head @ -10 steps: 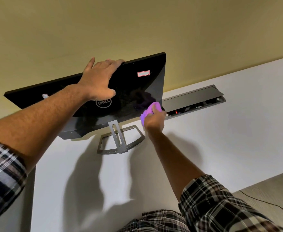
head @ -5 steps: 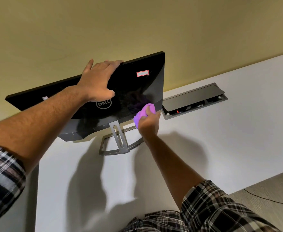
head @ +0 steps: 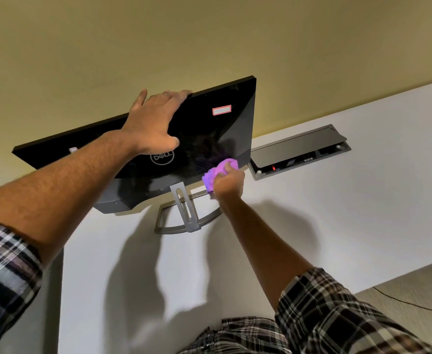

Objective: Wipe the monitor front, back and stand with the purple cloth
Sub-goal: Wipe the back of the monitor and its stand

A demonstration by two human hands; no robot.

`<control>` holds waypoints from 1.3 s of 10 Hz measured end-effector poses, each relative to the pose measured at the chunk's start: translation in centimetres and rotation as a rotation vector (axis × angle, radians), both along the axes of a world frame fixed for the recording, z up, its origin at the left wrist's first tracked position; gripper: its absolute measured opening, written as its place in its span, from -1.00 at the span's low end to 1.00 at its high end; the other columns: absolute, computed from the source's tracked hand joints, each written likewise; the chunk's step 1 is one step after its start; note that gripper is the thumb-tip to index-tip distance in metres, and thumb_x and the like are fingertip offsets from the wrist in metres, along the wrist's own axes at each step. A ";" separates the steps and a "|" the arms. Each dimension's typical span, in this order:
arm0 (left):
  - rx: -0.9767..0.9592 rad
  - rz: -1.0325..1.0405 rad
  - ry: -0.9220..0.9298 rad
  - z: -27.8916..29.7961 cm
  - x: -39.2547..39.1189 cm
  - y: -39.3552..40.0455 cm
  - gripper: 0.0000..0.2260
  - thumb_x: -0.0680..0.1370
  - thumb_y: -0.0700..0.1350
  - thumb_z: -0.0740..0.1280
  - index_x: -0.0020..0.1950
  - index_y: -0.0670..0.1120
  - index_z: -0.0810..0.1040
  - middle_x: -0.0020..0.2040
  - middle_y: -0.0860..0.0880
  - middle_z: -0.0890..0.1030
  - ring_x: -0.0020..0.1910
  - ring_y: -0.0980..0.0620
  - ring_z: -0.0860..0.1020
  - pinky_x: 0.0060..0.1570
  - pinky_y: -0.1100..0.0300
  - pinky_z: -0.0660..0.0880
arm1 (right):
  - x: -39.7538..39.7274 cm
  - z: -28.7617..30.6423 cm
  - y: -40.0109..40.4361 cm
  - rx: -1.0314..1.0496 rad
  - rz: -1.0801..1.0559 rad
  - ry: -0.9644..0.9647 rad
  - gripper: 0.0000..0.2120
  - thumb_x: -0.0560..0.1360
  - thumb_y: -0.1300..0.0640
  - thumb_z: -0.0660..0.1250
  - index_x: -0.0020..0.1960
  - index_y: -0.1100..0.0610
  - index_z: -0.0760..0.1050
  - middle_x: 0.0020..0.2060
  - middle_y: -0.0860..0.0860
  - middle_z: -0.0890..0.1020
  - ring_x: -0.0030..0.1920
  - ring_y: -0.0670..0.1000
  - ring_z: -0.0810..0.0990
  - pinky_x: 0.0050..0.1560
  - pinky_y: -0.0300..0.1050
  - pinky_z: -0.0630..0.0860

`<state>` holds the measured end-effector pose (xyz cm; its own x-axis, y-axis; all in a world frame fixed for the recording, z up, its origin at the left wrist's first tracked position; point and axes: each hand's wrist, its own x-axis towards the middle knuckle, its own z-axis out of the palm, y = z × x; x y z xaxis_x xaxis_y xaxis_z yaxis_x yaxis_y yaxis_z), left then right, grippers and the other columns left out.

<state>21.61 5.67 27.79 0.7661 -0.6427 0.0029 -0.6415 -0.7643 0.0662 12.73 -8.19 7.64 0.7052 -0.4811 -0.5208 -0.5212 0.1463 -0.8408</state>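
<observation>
A: Status on the monitor (head: 210, 129)?

B: Its back panel faces the camera, logo visible. It stands on its stand (head: 187, 215) on the white desk (head: 312, 226), close to the wall.

A: Hands?

B: Left hand (head: 153, 123) lies flat over the top edge, fingers curled across it, thumb on the back panel. It is a brace rather than a grab, probably so the panel doesn't tip or slide under wiping pressure.

A: And the right?

B: Right hand (head: 229, 181) is closed around the bunched purple cloth (head: 218, 172). The cloth sticks out above the knuckles and presses on the glossy back near its lower right corner. The stand neck sits just to the left of that fist and the base ring passes below it.

A: Why bunched?

B: My guess is that a wad gives a firm pad, so the fingers stay off the gloss.

A: Anything beside the grip?

B: There's a desk cable box (head: 299, 154) with its lid open, just to the right of the fist and not touching it.

A: Progress?

B: The back is being wiped. I judge the stand comes next, since it's right under the cloth. The screen side faces away, so I can't tell whether the front is done.
</observation>
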 end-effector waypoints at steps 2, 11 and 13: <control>0.003 0.009 0.013 0.2 0.0 -0.1 -0.04 0.36 -0.13 0.49 0.63 0.10 0.01 0.56 -0.10 0.27 0.57 -0.08 0.20 0.55 -0.19 -0.16 | -0.1 -1.6 -1.1 -0.032 0.022 0.147 -0.64 0.54 0.19 0.26 0.32 0.13 0.55 0.22 0.17 0.62 0.10 0.16 0.64 0.13 0.14 0.66; 0.012 -0.004 0.009 0.0 -0.3 -0.1 -0.04 0.37 -0.12 0.49 0.63 0.10 0.00 0.58 -0.09 0.24 0.58 -0.09 0.17 0.55 -0.21 -0.14 | -0.7 -3.3 -10.6 0.012 -0.275 0.022 -0.64 0.69 0.08 0.27 0.47 0.11 0.43 0.20 0.13 0.56 0.19 0.20 0.59 -0.01 -0.06 0.58; 0.015 0.006 0.029 0.3 -0.1 -0.2 -0.03 0.37 -0.12 0.49 0.63 0.11 -0.01 0.58 -0.08 0.24 0.57 -0.09 0.19 0.55 -0.22 -0.15 | 0.7 -2.5 -8.8 -0.067 -0.212 -0.039 -0.52 0.67 0.26 0.23 0.57 0.07 0.27 0.33 0.11 0.44 0.34 0.20 0.51 0.13 -0.12 0.51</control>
